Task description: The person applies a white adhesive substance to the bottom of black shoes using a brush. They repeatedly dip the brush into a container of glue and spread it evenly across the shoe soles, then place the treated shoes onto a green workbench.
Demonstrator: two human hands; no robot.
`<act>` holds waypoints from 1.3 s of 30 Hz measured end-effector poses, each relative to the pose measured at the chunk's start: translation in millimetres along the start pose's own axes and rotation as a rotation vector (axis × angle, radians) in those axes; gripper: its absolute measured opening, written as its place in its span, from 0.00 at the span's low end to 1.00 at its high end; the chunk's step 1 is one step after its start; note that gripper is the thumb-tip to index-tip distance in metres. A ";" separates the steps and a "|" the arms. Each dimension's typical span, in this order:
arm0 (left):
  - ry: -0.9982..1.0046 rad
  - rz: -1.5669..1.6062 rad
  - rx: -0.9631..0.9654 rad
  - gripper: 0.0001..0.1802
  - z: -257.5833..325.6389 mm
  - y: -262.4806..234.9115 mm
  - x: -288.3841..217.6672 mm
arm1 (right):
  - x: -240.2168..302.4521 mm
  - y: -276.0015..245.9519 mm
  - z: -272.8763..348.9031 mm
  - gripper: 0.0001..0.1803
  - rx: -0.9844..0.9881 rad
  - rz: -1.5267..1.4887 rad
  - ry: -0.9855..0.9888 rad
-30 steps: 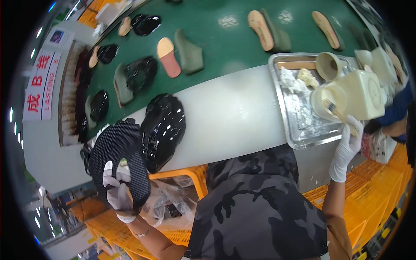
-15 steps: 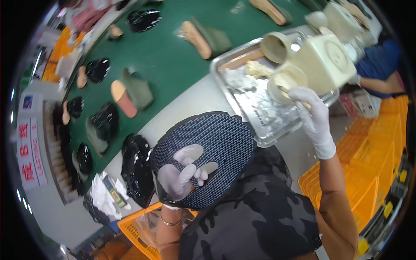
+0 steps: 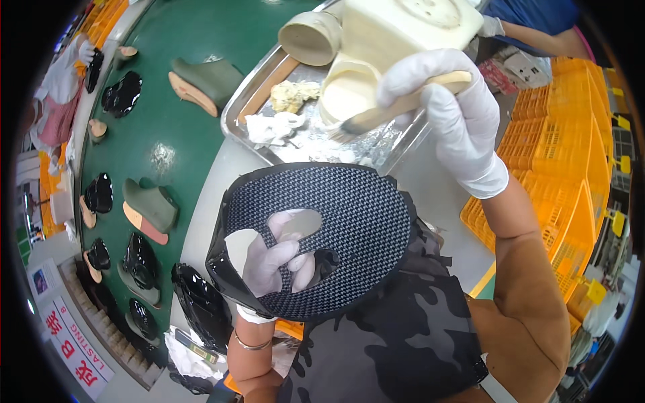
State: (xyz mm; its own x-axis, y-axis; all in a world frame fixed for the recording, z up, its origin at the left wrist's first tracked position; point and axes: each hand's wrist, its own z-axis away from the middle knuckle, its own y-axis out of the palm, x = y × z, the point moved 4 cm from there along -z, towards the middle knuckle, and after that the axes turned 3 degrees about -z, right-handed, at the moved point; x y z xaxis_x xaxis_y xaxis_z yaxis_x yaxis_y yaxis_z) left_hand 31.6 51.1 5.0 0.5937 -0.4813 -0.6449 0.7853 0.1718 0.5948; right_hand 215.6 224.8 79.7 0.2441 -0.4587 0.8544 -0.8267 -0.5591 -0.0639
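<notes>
Here the left hand [image 3: 272, 265] grips a black shoe upper [image 3: 322, 235], right hand [image 3: 450, 107] clasping a brush [image 3: 396, 107] over the metal tray [image 3: 269, 74].

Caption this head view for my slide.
Gloved left hand holds a black shoe upper; right hand holds a brush.

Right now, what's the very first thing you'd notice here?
The big black mesh shoe upper in the middle, held up on the white-gloved left hand, whose fingers show through its openings. Just above, the gloved right hand holds a wooden brush over the messy metal tray. On the left, a green belt carries shoe lasts.
</notes>
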 end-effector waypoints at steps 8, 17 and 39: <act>-0.289 -0.206 0.041 0.25 -18.9 2.9 1.8 | 14.9 28.4 -28.2 0.10 0.372 0.024 -0.258; -0.153 -0.198 -0.040 0.24 -20.8 15.2 -6.2 | 9.6 -2.4 -18.2 0.09 0.314 0.383 -0.094; 0.326 0.208 -0.285 0.27 -8.0 21.9 12.4 | -17.2 -22.5 48.9 0.08 -0.149 0.068 0.040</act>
State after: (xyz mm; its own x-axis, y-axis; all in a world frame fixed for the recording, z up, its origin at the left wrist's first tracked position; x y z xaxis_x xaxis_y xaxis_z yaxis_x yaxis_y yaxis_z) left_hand 57.6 55.8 6.1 0.7315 -0.1246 -0.6704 0.6340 0.4863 0.6014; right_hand 254.8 211.5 41.2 0.1676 -0.4624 0.8707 -0.9074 -0.4177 -0.0472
